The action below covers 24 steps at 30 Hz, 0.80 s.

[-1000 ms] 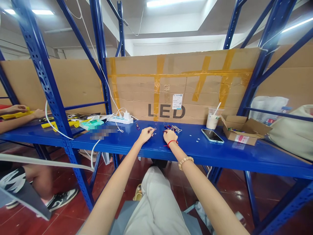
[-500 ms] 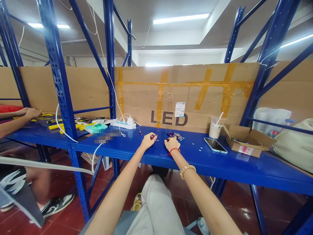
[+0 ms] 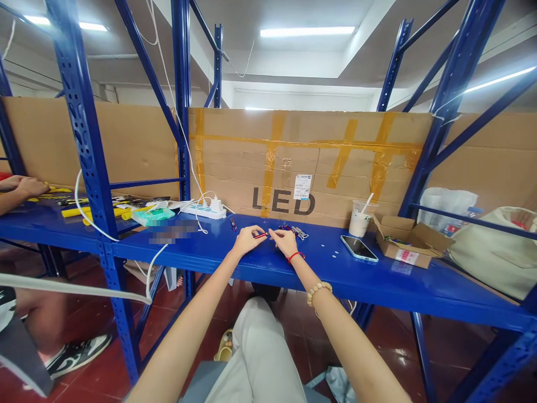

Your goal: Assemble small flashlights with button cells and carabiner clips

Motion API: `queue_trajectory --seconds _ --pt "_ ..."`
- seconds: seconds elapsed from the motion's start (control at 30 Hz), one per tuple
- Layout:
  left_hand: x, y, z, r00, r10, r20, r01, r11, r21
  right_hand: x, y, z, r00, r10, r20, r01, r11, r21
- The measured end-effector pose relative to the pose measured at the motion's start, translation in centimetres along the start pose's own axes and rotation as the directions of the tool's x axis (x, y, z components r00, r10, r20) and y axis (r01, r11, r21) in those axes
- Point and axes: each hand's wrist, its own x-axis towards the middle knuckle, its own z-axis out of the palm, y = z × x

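Note:
Above the blue shelf top, my left hand (image 3: 248, 240) is closed in a pinch on a thin, dark red stick-like piece (image 3: 260, 235). My right hand (image 3: 284, 242), with a red cord at the wrist, is closed too, its fingertips at the right end of that piece. What sits between the right fingertips is too small to make out. Just behind the right hand lies a small pile of dark coloured pieces with silvery metal clips (image 3: 298, 231). One more small dark piece (image 3: 233, 224) lies to the left, behind my left hand.
A phone (image 3: 359, 248), a cup with a straw (image 3: 359, 219) and an open cardboard box (image 3: 405, 254) stand to the right. A white power strip (image 3: 203, 210) and a green packet (image 3: 153, 216) are at the left. Cardboard (image 3: 235, 162) walls the back. Another person's hands show far left.
My right hand has moved left from beside the pile to my left hand, and its fingertips now meet the red piece. The camera has turned slightly right.

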Motion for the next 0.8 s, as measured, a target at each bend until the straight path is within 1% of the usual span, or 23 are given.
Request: queue_trajectory --seconds 0.13,0.23,0.4,0.53,0.67,0.8 --pt "-0.6 1.6 -0.5 0.999 0.053 0.004 -0.053 0.993 0.108 0.5 0.4 0.1 1.0 0.005 0.018 -0.008 0.985 0.17" --pt "-0.7 2.1 -0.6 0.998 0.067 -0.002 -0.065 0.983 0.171 0.6 0.3 0.2 0.998 0.043 0.034 -0.051 0.958 0.281" --pt "-0.5 2.0 -0.4 0.996 0.086 -0.017 -0.08 0.971 0.225 0.7 0.2 0.1 0.985 0.128 0.113 -0.166 0.884 0.436" --pt "-0.5 2.0 -0.1 0.991 0.134 -0.03 -0.123 0.965 0.231 0.9 0.3 -0.2 0.964 0.188 0.189 -0.262 0.794 0.548" --pt "-0.6 1.9 0.2 0.987 0.158 -0.042 -0.144 0.961 0.238 1.0 0.3 -0.4 0.939 0.21 0.273 -0.339 0.701 0.628" --pt "-0.5 1.8 0.3 0.987 0.153 -0.04 -0.137 0.957 0.256 0.9 0.0 -0.5 0.922 0.216 0.32 -0.382 0.636 0.671"
